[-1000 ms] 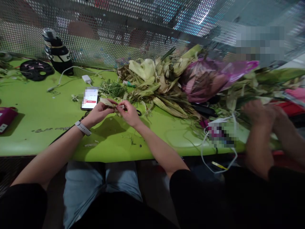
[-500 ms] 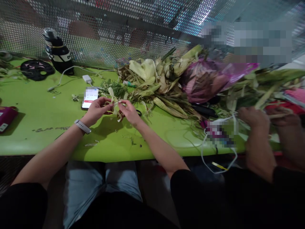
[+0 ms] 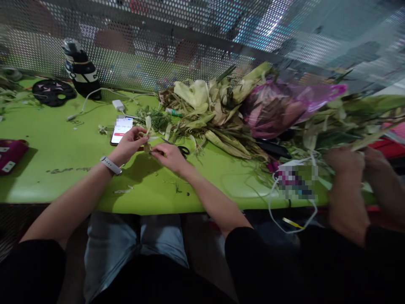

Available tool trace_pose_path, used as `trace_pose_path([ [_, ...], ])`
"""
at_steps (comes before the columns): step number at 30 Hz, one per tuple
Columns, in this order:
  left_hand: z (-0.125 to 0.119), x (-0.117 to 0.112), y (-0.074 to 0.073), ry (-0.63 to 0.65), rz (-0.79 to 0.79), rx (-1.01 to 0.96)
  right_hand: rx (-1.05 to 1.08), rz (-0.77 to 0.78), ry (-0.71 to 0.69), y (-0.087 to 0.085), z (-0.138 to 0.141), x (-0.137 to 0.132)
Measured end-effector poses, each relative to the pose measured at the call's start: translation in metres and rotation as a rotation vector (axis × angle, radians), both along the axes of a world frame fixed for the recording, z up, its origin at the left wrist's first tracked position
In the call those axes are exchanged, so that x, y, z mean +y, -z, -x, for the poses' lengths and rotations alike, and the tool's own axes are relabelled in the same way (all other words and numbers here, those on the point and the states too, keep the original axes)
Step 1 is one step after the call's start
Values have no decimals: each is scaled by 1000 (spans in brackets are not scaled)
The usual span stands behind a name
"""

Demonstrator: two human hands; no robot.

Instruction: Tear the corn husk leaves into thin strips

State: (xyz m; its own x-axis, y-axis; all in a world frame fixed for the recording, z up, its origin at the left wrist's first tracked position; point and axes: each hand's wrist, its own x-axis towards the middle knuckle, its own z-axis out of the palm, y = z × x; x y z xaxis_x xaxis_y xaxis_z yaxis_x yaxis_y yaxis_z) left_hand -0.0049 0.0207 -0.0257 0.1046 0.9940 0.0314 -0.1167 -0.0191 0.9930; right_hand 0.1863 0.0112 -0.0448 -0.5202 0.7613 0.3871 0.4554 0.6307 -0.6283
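A small pale strip of husk [image 3: 148,122] is held above the green tabletop [image 3: 79,143], between the two bare hands. It is clamped between the thumb and fingers of the left hand [image 3: 131,141], its upper end standing up past the fingers. The fingertips of the right hand [image 3: 169,156] are bunched together beside its lower end; whether it is pinched there too cannot be told. A pale band [image 3: 111,165] is worn on the left wrist.

Just behind the right hand, black-handled scissors [image 3: 184,150] are seen lying on the tabletop. A lit phone [image 3: 122,131] is placed behind the left hand, with a heap of thin green strands [image 3: 154,120] beside it. Farther right, a large pile of husks [image 3: 218,107] is spread, and a pink plastic bag [image 3: 267,112] is set against it. At the far left, a dark bottle [image 3: 82,71] is stood upright near a black palette [image 3: 53,92]. At the right, a co-worker's hands [image 3: 344,160] are held close together near more husks.
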Motion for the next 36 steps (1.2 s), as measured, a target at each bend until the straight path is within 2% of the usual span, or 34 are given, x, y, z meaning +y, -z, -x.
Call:
trace_pose_path([
  [4, -2, -1, 1, 18, -72, 76, -4, -73, -41, 2, 2, -3],
  [10, -1, 0, 0, -34, -69, 123, -17, -164, 127, 1, -2, 1],
  [14, 0, 1, 1, -51, -32, 102, -56, -292, 170, -5, -3, -3],
  [18, -1, -2, 1, 44, -87, 251, -119, -422, 152, -13, -2, -9],
  [21, -2, -5, -1, 131, -173, 366, -139, -374, 125, -14, -1, -11],
  [24, -4, -8, -6, 175, -191, 391, -103, -268, 218, -9, 0, -8],
  [27, -6, -12, -10, 198, -162, 330, -24, -235, 291, -6, 0, -4],
  [31, -7, -15, -13, 204, -133, 226, 66, -250, 301, -7, 0, -5],
  [36, -8, -16, -10, 265, -152, 168, 147, -113, 338, -10, 1, -8],
])
